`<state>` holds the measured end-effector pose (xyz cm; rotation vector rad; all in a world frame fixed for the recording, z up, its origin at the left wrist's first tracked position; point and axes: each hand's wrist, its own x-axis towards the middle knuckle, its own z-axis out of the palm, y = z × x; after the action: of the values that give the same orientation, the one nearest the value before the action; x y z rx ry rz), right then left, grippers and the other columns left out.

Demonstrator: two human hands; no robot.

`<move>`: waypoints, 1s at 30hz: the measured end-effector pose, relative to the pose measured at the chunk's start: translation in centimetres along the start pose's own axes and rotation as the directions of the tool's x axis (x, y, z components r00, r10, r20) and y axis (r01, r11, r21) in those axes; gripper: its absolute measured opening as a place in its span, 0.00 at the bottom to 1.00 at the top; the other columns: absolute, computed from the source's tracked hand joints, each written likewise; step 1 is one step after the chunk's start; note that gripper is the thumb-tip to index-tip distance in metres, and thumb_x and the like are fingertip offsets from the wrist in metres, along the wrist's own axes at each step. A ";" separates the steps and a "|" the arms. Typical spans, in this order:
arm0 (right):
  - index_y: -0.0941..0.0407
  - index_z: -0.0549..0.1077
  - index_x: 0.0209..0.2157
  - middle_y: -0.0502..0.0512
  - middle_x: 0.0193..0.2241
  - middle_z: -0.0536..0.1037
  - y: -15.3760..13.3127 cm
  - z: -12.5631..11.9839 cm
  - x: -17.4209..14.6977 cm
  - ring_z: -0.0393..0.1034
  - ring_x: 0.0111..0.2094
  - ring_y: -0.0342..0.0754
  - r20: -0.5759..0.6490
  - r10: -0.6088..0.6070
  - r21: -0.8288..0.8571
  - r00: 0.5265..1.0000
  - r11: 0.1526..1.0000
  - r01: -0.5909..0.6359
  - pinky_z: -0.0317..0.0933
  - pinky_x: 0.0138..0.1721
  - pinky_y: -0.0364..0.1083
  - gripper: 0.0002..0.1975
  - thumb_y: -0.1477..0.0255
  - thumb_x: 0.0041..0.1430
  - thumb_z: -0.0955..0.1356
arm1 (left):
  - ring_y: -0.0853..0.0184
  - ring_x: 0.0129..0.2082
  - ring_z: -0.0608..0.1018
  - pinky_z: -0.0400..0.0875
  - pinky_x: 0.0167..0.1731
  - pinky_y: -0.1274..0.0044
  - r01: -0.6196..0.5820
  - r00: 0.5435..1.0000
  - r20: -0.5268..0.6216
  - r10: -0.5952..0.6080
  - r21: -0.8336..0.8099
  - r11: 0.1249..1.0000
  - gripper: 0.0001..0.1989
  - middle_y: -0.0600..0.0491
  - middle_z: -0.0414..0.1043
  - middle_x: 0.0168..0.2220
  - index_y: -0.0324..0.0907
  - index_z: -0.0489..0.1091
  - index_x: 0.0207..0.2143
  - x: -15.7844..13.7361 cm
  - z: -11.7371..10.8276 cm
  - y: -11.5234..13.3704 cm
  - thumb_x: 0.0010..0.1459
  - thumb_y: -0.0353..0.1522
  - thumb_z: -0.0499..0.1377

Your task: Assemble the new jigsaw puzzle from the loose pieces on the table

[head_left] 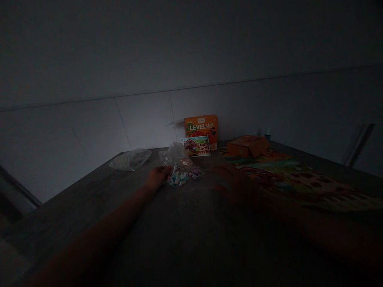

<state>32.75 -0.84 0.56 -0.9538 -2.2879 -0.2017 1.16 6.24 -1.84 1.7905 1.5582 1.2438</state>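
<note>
The scene is very dim. My left hand [158, 177] is closed on the left edge of a clear plastic bag [176, 153] that rests on the table. Inside the bag lie several small colourful pieces [182, 175], blue, white and purple, that look like jigsaw pieces. To the right of the bag, apart from it, my right hand [233, 181] hovers blurred over the table with its fingers spread and nothing seen in them. A farm picture, apparently a jigsaw puzzle [311, 179], lies flat beyond and right of that hand.
An orange box [206, 123] marked "LEVEL UP!" stands by the wall, a farm picture card [197, 147] leaning before it. An orange carton [247, 146] sits at the back right, a small blue-capped object [267, 136] behind it. Another clear plastic bag [131, 158] lies left on the grey table [167, 231].
</note>
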 end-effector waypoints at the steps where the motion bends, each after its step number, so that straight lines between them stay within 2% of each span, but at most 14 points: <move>1: 0.61 0.68 0.55 0.67 0.51 0.72 -0.3 -0.2 -0.1 0.69 0.51 0.59 -0.013 -0.039 -0.004 0.999 0.999 0.038 0.68 0.51 0.60 0.19 0.72 0.63 0.64 | 0.67 0.17 0.70 0.62 0.18 0.79 0.009 1.000 0.015 -0.009 0.022 1.000 0.27 0.54 0.69 0.18 0.36 0.73 0.34 -0.1 -0.3 -0.1 0.53 0.54 0.59; 3: 0.61 0.68 0.54 0.67 0.50 0.73 -0.7 -0.5 -0.2 0.69 0.51 0.58 -0.053 -0.110 -0.016 0.993 0.994 0.109 0.69 0.50 0.59 0.19 0.73 0.62 0.64 | 0.69 0.15 0.66 0.58 0.16 0.80 -0.006 1.000 0.012 0.005 0.062 0.998 0.25 0.57 0.64 0.15 0.38 0.72 0.27 -0.5 -0.7 0.0 0.52 0.53 0.59; 5: 0.61 0.68 0.55 0.67 0.49 0.73 -1.0 -0.7 -0.4 0.70 0.50 0.58 -0.103 -0.177 -0.020 0.979 0.984 0.176 0.70 0.49 0.59 0.19 0.74 0.62 0.64 | 0.69 0.18 0.67 0.60 0.19 0.79 -0.065 0.997 -0.041 0.069 0.098 0.993 0.23 0.56 0.64 0.17 0.38 0.70 0.25 -1.0 -1.0 0.6 0.55 0.50 0.57; 8: 0.60 0.65 0.56 0.67 0.50 0.72 -1.7 -1.1 -0.6 0.68 0.51 0.57 -0.169 -0.255 -0.028 0.952 0.967 0.254 0.69 0.50 0.58 0.21 0.77 0.62 0.64 | 0.65 0.30 0.71 0.68 0.32 0.75 -0.213 0.963 -0.131 0.235 0.161 0.964 0.17 0.52 0.68 0.27 0.40 0.70 0.28 -2.2 -1.0 2.3 0.59 0.44 0.56; 10: 0.59 0.62 0.58 0.67 0.53 0.69 -2.2 -1.5 -0.8 0.65 0.55 0.57 -0.220 -0.302 -0.051 0.927 0.953 0.299 0.67 0.52 0.58 0.23 0.79 0.61 0.63 | 0.61 0.40 0.71 0.69 0.42 0.71 -0.322 0.923 -0.149 0.355 0.206 0.924 0.14 0.48 0.69 0.36 0.40 0.70 0.30 -3.3 -1.0 3.5 0.59 0.42 0.57; 11: 0.58 0.61 0.58 0.67 0.54 0.67 -2.5 -1.7 -0.9 0.63 0.57 0.58 -0.244 -0.323 -0.068 0.914 0.946 0.317 0.66 0.53 0.59 0.24 0.80 0.61 0.63 | 0.60 0.42 0.70 0.68 0.45 0.69 -0.407 0.888 -0.123 0.444 0.243 0.881 0.12 0.47 0.68 0.39 0.41 0.70 0.31 -4.0 -1.0 4.1 0.60 0.40 0.57; 13: 0.57 0.59 0.59 0.67 0.56 0.65 -3.0 -2.2 -1.2 0.60 0.60 0.59 -0.287 -0.351 -0.097 0.891 0.936 0.337 0.64 0.55 0.60 0.26 0.81 0.60 0.64 | 0.58 0.45 0.70 0.69 0.47 0.66 -0.679 0.711 0.103 0.695 0.354 0.643 0.12 0.44 0.68 0.44 0.40 0.70 0.33 -5.2 -0.9 5.1 0.65 0.38 0.54; 15: 0.55 0.58 0.59 0.66 0.56 0.66 -3.5 -2.5 -1.3 0.61 0.59 0.59 -0.312 -0.351 -0.111 0.883 0.936 0.334 0.63 0.54 0.60 0.26 0.79 0.60 0.64 | 0.58 0.47 0.71 0.69 0.48 0.66 -0.826 0.552 0.327 0.767 0.339 0.450 0.13 0.45 0.69 0.47 0.41 0.70 0.35 -6.3 -0.8 5.9 0.67 0.38 0.53; 17: 0.53 0.58 0.59 0.63 0.51 0.72 -3.8 -2.7 -1.4 0.67 0.54 0.57 -0.294 -0.347 -0.090 0.891 0.938 0.335 0.66 0.51 0.57 0.25 0.77 0.61 0.64 | 0.58 0.49 0.71 0.70 0.49 0.66 -0.876 0.478 0.432 0.764 0.296 0.381 0.14 0.45 0.69 0.48 0.41 0.70 0.35 -7.0 -0.6 6.5 0.68 0.40 0.52; 19: 0.53 0.62 0.55 0.58 0.44 0.76 -3.9 -2.7 -1.3 0.72 0.46 0.53 -0.270 -0.348 -0.061 0.898 0.937 0.345 0.68 0.45 0.52 0.20 0.78 0.63 0.63 | 0.58 0.51 0.71 0.70 0.50 0.66 -0.892 0.452 0.465 0.761 0.254 0.374 0.15 0.44 0.68 0.49 0.41 0.68 0.37 -7.1 -0.3 6.6 0.68 0.43 0.53; 21: 0.54 0.67 0.48 0.55 0.36 0.77 -3.8 -2.7 -1.1 0.73 0.38 0.50 -0.287 -0.343 -0.061 0.894 0.938 0.340 0.68 0.40 0.48 0.13 0.79 0.63 0.61 | 0.56 0.51 0.71 0.70 0.50 0.66 -0.889 0.458 0.465 0.758 0.215 0.405 0.19 0.42 0.67 0.51 0.41 0.67 0.41 -6.8 -0.3 6.4 0.65 0.48 0.55; 23: 0.55 0.69 0.41 0.55 0.32 0.76 -3.6 -2.8 -1.0 0.72 0.34 0.48 -0.312 -0.350 -0.093 0.883 0.936 0.339 0.66 0.35 0.46 0.09 0.81 0.62 0.61 | 0.55 0.51 0.72 0.70 0.50 0.65 -0.859 0.507 0.452 0.734 0.195 0.474 0.24 0.40 0.66 0.51 0.40 0.65 0.45 -6.3 -0.3 5.9 0.63 0.52 0.53; 27: 0.56 0.70 0.36 0.52 0.26 0.74 -3.2 -3.2 -1.2 0.67 0.26 0.44 -0.186 -0.467 -0.069 0.864 0.884 0.463 0.60 0.26 0.44 0.08 0.80 0.62 0.61 | 0.57 0.45 0.73 0.70 0.47 0.66 -0.712 0.692 0.406 0.596 0.247 0.657 0.23 0.42 0.70 0.44 0.38 0.65 0.48 -5.6 -0.4 4.8 0.69 0.47 0.42; 30: 0.57 0.72 0.34 0.52 0.25 0.73 -3.0 -2.6 -1.4 0.66 0.25 0.44 -0.050 -0.472 0.008 0.880 0.881 0.473 0.59 0.25 0.44 0.10 0.80 0.62 0.60 | 0.60 0.42 0.75 0.70 0.44 0.69 -0.555 0.800 0.416 0.432 0.239 0.797 0.22 0.47 0.73 0.40 0.40 0.68 0.44 -5.4 -0.1 4.5 0.69 0.44 0.42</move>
<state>32.72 -4.77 2.04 -0.3547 -2.4386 -0.4011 3.73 -0.05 0.04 2.6229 1.1868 0.8055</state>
